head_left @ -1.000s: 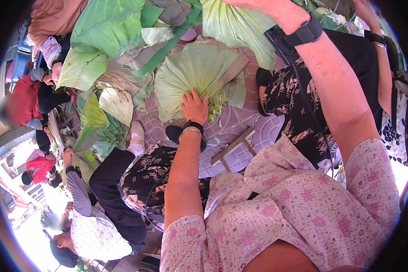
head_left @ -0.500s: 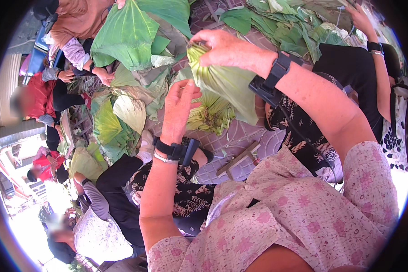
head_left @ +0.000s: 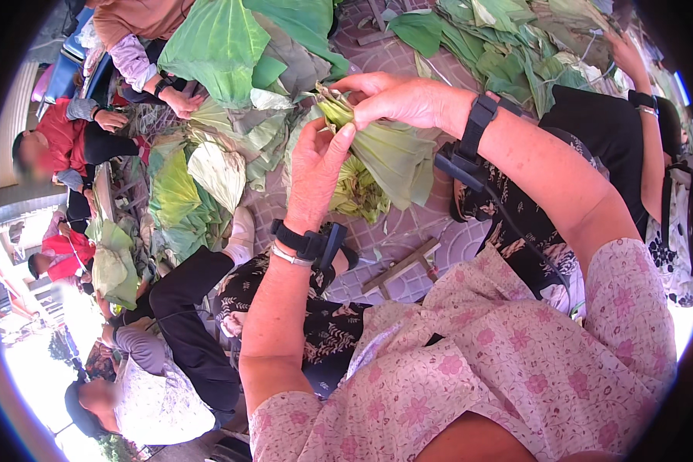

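A large folded green leaf (head_left: 396, 158), pleated toward its gathered end, hangs in front of me. My right hand (head_left: 408, 102) grips it from above near that end, fingers curled around the folds. My left hand (head_left: 317, 165) meets it from the lower left, thumb and fingers pinching the gathered edge close to my right fingertips. Part of the gathered end is hidden behind my fingers. Below the leaf, a pile of yellow-green trimmed leaf pieces (head_left: 358, 191) lies on the paving.
Big green leaves (head_left: 215, 50) are heaped ahead, with paler dry ones (head_left: 217, 173) on the left. Another leaf stack (head_left: 508, 54) lies far right. A small wooden stool (head_left: 400, 269) stands near my knees. Several people sit around, including one in red (head_left: 58, 138) and one at lower left (head_left: 158, 393).
My left hand has risen and closed on the leaf's gathered end. My right hand has lowered slightly with the leaf. At the left, the seated person's leaf has shifted leftward.
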Available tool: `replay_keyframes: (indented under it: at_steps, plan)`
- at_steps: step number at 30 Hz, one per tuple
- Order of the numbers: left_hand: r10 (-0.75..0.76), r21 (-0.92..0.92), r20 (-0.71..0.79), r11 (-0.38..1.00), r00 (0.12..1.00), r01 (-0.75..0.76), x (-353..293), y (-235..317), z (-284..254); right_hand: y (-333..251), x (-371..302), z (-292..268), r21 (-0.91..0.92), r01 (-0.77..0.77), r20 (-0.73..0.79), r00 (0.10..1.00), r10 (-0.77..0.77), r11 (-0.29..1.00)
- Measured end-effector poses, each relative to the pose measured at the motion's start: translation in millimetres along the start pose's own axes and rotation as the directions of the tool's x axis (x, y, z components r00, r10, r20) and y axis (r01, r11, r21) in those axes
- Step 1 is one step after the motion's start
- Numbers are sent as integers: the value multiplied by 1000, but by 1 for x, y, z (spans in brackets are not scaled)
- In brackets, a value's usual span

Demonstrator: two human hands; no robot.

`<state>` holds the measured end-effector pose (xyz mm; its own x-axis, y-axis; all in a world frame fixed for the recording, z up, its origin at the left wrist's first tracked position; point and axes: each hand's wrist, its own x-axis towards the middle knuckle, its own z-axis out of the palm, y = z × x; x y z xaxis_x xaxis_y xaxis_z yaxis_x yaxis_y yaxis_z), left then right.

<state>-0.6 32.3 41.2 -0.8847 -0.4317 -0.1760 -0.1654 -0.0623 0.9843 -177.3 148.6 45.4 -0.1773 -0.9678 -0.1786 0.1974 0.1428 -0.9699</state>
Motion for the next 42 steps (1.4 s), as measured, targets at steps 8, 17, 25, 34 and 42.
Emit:
replay_keyframes:
  at_steps: [8,17,25,34,42]
  plan:
    - [79,37,-1,996,997,-79,2,-7,-2,-5,-6,7,135,-91,-31,995,96,987]
    - [200,173,-3,965,980,-196,9,-24,4,7,1,21,27,-107,-293,950,111,994]
    - [-29,-251,-283,967,959,-45,17,-15,-27,-8,3,-15,-137,-126,-429,902,56,982]
    - [-107,-292,-476,955,873,-42,19,-4,-68,-32,-1,-45,-795,-208,-393,892,-223,569]
    - [-198,-435,-336,900,921,35,16,-8,-94,-49,-15,-51,-857,-371,-464,857,-224,357]
